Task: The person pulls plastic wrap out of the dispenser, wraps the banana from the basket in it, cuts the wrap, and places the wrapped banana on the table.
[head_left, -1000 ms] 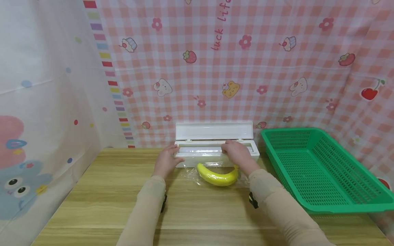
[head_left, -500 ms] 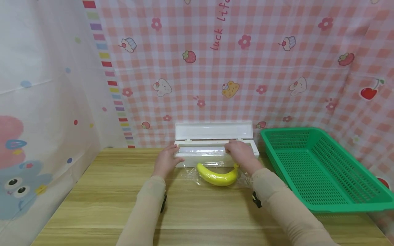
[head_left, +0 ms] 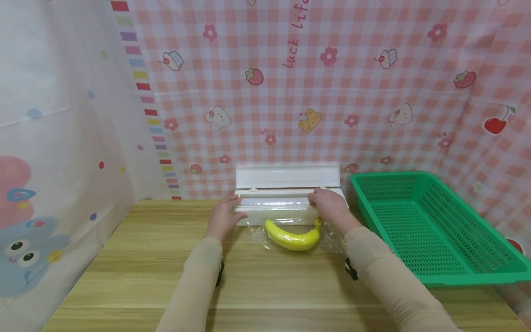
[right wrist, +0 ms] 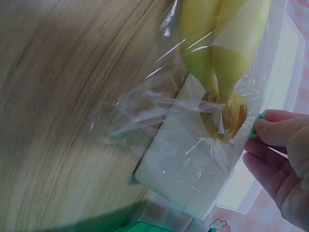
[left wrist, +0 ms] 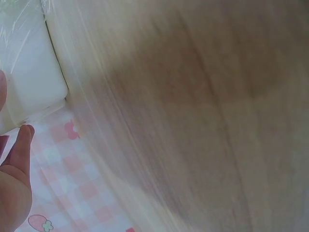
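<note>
Nearside | table (head_left: 265, 286) stretches | hands (head_left: 222, 216) (head_left: 330, 207) (apart) grip box (head_left: 265, 214) edge, green tab (right wrist: 256, 127)

Passage is free over the table (head_left: 124, 272) at left; a green basket (head_left: 477, 279) bars the right, a raised lid (head_left: 288, 176) the back.

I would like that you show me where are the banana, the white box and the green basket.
Banana (head_left: 293, 241): head view, middle of its curved body.
White box (head_left: 261, 216): head view, its front wall.
Green basket (head_left: 419, 235): head view, its perforated floor.
</note>
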`<state>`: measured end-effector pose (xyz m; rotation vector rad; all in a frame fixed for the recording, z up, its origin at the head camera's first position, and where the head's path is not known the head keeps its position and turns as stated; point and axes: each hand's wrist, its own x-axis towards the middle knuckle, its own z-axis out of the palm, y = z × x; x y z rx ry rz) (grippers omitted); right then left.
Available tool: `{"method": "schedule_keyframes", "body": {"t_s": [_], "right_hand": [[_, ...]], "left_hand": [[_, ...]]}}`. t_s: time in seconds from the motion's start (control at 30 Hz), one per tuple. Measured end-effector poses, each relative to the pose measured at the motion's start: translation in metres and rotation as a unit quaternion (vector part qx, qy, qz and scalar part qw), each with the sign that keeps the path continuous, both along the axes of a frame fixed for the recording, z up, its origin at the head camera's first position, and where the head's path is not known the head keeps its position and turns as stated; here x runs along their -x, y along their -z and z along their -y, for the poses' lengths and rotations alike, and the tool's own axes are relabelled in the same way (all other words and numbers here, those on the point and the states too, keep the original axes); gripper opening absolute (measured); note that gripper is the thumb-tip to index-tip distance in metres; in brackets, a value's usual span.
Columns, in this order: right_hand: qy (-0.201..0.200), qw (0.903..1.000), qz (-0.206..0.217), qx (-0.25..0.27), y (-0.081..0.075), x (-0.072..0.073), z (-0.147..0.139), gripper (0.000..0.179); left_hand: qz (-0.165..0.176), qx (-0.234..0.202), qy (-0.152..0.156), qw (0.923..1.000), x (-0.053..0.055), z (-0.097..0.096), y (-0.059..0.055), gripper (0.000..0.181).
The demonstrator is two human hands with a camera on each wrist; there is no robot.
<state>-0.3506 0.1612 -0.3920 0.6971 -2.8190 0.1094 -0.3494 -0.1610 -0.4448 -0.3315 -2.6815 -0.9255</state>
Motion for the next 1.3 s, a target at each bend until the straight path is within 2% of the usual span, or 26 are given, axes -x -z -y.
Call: {"method": "schedule_keyframes", "body": {"t_s": [0.4, 0.93, 1.3], "right_hand": [[-0.007, 0.9999, -0.011, 0.009, 0.001, 0.001, -0.005, 0.019], [-0.004, 0.9999, -0.013, -0.007, 0.001, 0.0, -0.01, 0.021], [0.0, 1.0, -0.01, 0.001, 0.002, -0.001, -0.016, 0.023]], "left_hand": [[-0.003, 0.004, -0.001, 1.0, 0.0, 0.001, 0.001, 0.059], [-0.003, 0.006, 0.0, 1.0, 0.0, 0.0, 0.001, 0.058], [0.008, -0.003, 0.0, 1.0, 0.0, 0.001, 0.0, 0.059]]}}
